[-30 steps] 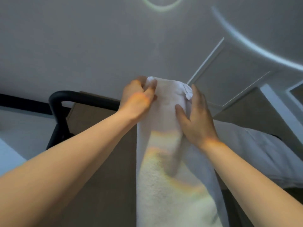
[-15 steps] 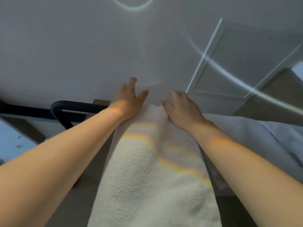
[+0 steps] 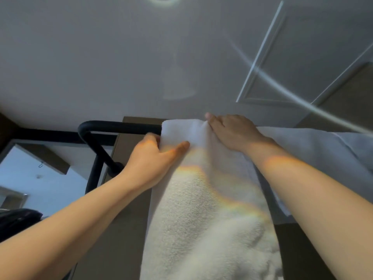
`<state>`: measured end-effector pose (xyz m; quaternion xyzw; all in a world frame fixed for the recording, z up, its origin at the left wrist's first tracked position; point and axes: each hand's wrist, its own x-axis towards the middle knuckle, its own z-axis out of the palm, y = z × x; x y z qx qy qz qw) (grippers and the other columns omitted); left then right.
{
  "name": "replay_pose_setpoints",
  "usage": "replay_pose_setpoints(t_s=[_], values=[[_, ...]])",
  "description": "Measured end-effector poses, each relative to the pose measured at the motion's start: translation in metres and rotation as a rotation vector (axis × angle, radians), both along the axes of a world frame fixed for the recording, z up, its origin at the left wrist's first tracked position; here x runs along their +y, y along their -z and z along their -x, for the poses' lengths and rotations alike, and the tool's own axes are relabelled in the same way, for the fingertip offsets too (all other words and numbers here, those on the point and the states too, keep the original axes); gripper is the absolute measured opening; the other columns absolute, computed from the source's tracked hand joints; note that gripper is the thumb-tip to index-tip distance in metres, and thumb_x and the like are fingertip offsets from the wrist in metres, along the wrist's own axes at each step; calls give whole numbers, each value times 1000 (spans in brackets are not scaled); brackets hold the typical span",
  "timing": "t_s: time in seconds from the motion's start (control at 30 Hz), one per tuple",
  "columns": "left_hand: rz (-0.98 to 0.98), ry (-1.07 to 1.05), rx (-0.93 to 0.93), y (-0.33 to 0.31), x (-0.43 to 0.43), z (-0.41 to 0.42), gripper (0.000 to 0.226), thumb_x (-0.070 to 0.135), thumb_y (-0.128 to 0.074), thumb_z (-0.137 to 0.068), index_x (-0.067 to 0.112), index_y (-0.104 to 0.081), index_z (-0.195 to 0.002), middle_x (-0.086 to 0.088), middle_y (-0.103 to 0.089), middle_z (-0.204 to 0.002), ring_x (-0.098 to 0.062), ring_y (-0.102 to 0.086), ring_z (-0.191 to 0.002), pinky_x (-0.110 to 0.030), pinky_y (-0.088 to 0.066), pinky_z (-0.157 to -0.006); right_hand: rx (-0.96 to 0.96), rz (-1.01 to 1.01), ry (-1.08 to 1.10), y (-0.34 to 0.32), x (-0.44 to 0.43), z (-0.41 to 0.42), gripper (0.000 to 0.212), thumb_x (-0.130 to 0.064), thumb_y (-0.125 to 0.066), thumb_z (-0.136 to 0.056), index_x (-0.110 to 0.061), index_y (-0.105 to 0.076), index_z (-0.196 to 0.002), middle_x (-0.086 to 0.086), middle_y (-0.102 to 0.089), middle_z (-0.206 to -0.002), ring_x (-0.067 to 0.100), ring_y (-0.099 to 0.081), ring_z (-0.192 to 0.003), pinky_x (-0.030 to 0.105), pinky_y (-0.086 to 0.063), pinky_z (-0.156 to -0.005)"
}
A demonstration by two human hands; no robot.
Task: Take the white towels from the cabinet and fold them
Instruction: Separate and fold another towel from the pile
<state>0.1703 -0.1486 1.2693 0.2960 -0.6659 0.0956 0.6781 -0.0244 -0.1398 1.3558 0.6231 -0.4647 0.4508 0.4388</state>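
A white terry towel lies as a long strip on a dark brown surface, running away from me. My left hand grips the towel's left edge near the far end, thumb on top and fingers tucked under. My right hand rests flat on the towel's far right corner, fingers pointing left. The far edge of the towel lies folded over and straight.
A black tubular rail bends around the surface's far left corner. More white cloth lies spread to the right of the towel. A grey wall with a panelled door stands behind. A dark object sits at the lower left.
The towel was held up in the air by both hands, then laid down flat on the surface. My left hand has slid back along the left edge and taken hold of it.
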Motion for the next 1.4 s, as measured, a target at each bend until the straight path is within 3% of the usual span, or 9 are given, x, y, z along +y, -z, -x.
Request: replay_pose_setpoints(t_s=[0.13, 0.37, 0.43, 0.63, 0.83, 1.0, 1.17, 1.27, 1.4], values=[[56, 36, 18, -2, -2, 1, 32, 40, -69, -85, 14, -62, -103, 8, -64, -88, 0, -58, -72, -5, -38, -45, -10, -45, -33, -2, -1, 1, 59, -47, -21, -105, -12, -63, -126, 17, -56, -137, 33, -49, -128, 38, -38, -104], [115, 79, 73, -10, -4, 3, 34, 34, -68, -88, 13, -60, -113, 10, -62, -90, 1, -56, -75, -7, -38, -47, -16, 167, -393, 21, 7, -4, 28, -42, -51, -97, -20, -63, -111, 4, -61, -116, 24, -57, -110, 37, -45, -93], [119, 94, 98, -12, -4, 5, 33, 34, -68, -88, 13, -59, -112, 10, -61, -89, 1, -55, -75, -8, -38, -49, 24, 92, -373, 30, 12, -9, 30, -46, -50, -97, -24, -64, -112, 0, -60, -120, 21, -55, -112, 38, -44, -95], [77, 122, 159, -26, -1, 10, 34, 36, -67, -88, 10, -62, -110, -1, -65, -98, -5, -57, -76, -17, -39, -55, 95, -53, 44, 12, 12, -10, 45, -48, -28, -103, -17, -58, -116, 10, -59, -131, 30, -53, -120, 40, -40, -96], [-21, 182, 125, -27, 4, 11, 33, 40, -65, -90, 8, -68, -100, -4, -71, -91, -13, -66, -77, -18, -49, -55, 84, -83, 56, 11, 17, 0, 49, -46, -23, -104, -15, -60, -115, 12, -59, -132, 30, -51, -123, 43, -36, -104], [16, 198, 163, -22, 1, 16, 25, 32, -60, -94, 9, -65, -103, -3, -68, -92, -15, -64, -82, -19, -44, -59, -162, 33, -266, 56, 30, 14, 47, -33, -44, -101, -17, -41, -144, 5, -41, -149, 23, -35, -138, 32, -29, -111], [-2, 215, 163, -14, -1, 16, 25, 34, -60, -93, 12, -64, -103, -3, -68, -93, -17, -64, -83, -25, -49, -64, -410, 83, -376, 86, 32, 33, 27, -33, -55, -94, -13, -55, -112, 5, -56, -110, 25, -54, -98, 32, -43, -81], [-43, 227, 161, -4, -2, 13, 26, 38, -59, -93, 13, -64, -100, -3, -68, -92, -19, -65, -83, -28, -51, -65, -529, -100, -471, 94, 37, 36, 29, -36, -57, -95, -12, -61, -110, 6, -63, -100, 25, -58, -93, 35, -46, -81], [-42, 272, 192, 3, -1, 14, 21, 33, -54, -97, 14, -63, -98, 0, -65, -85, -17, -62, -75, -26, -45, -58, -583, -147, -567, 99, 40, 37, 30, -31, -59, -95, -7, -61, -77, 14, -64, -75, 31, -62, -74, 41, -51, -71]])
